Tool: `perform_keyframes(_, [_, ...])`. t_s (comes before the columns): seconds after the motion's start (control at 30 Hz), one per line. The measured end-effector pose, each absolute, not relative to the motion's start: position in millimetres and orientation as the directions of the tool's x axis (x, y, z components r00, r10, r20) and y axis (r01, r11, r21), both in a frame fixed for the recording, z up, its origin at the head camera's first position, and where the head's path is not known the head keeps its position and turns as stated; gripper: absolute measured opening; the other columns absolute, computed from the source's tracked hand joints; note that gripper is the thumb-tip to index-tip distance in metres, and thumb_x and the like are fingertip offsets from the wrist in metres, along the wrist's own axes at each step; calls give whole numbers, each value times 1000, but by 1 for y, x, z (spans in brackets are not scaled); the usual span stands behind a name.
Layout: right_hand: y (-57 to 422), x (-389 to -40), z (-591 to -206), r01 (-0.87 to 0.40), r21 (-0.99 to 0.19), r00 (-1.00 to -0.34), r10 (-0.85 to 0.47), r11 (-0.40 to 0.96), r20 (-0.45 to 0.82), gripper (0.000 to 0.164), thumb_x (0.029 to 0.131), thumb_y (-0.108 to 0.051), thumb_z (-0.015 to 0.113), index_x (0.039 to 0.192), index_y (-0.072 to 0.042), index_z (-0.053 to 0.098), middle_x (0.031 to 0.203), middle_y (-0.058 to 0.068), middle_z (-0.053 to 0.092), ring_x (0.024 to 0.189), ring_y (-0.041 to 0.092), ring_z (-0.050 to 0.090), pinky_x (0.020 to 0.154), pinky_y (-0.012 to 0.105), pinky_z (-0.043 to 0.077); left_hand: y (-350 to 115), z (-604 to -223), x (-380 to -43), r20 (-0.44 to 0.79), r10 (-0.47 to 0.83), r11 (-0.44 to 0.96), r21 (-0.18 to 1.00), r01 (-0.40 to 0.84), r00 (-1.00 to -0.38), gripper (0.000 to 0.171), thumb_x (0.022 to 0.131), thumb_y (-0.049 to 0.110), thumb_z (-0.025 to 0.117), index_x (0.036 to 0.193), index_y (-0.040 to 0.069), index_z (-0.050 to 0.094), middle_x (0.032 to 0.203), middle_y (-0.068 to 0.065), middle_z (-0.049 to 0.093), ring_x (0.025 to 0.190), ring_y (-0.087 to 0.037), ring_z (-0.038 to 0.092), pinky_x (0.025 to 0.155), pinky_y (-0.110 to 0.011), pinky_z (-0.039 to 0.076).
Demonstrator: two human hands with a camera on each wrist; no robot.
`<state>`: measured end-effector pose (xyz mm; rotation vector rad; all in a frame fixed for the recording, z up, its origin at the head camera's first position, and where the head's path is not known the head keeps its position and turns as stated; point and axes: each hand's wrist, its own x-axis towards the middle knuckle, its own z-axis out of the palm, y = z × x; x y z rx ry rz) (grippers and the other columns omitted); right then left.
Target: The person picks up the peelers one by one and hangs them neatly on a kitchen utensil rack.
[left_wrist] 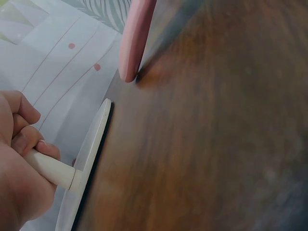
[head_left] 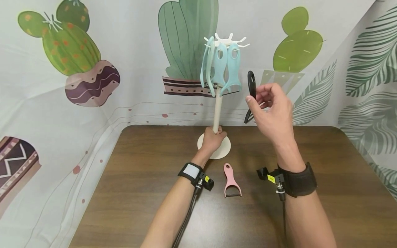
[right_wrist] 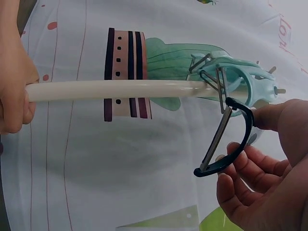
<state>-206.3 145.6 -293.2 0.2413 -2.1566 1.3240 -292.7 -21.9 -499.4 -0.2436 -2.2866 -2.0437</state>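
Note:
My left hand (head_left: pixel 213 140) grips the lower pole of a white stand (head_left: pixel 218 110), just above its round base (head_left: pixel 224 150). Several light blue peelers (head_left: pixel 221 63) hang from the hooks of the stand's top ring (head_left: pixel 227 42). Up to the right of them, my right hand (head_left: pixel 274 112) pinches a black peeler (head_left: pixel 251 84) between thumb and fingers, handle upward and blade end down. The right wrist view shows the black peeler's blade (right_wrist: pixel 215 139) below the hanging ones. On the table between my forearms lies a pink peeler (head_left: pixel 229 177), handle pointing toward the stand.
A brown wooden table (head_left: pixel 149 179) carries the stand, its back edge against a hanging cloth (head_left: pixel 133 62) printed with cacti and leaves. Both wrists wear black straps with cameras, and a cable (head_left: pixel 186 220) runs along the left forearm.

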Motion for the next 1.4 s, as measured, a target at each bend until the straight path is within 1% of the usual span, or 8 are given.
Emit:
perform_keyframes(0.23, [143,-207,-291,-436,-746,-807,148,503,571,34,98,-21,75,120,1,63,96,5,65,88,12,61,83,25,50,-22,-500,-293,158,81,97,981,165,-984,42,90,6,65,60,20,40,57,10,28,55,-11,29,48,-27,25])
perform_keyframes(0.43, [141,-209,-286,-449,-745,-801,146,493,580,33,98,-21,74,121,0,62,96,3,65,89,12,61,83,24,49,-23,-499,-293,152,78,100,982,159,-985,42,91,7,65,61,20,39,58,9,27,56,-12,29,49,-28,26])
perform_keyframes(0.9, [140,-211,-275,-500,-731,-781,124,464,612,33,98,-18,74,121,2,62,96,0,64,89,14,61,82,23,48,-22,-502,-294,165,60,98,981,170,-985,43,90,4,65,59,20,39,57,10,27,56,-13,30,49,-28,26])
perform_keyframes(1.2, [140,-213,-270,-501,-734,-778,133,459,614,31,99,-19,74,121,-1,63,96,-2,63,90,15,60,80,25,47,-21,-501,-294,173,71,96,979,180,-982,43,91,4,65,59,20,39,57,11,28,56,-12,30,50,-28,26])
perform_keyframes(1.4, [139,-215,-267,-513,-731,-770,135,451,624,30,98,-18,75,121,-2,64,95,-3,62,89,15,60,79,25,47,-21,-500,-293,178,71,98,978,185,-981,42,89,5,64,59,21,38,59,10,28,57,-12,30,51,-28,26])
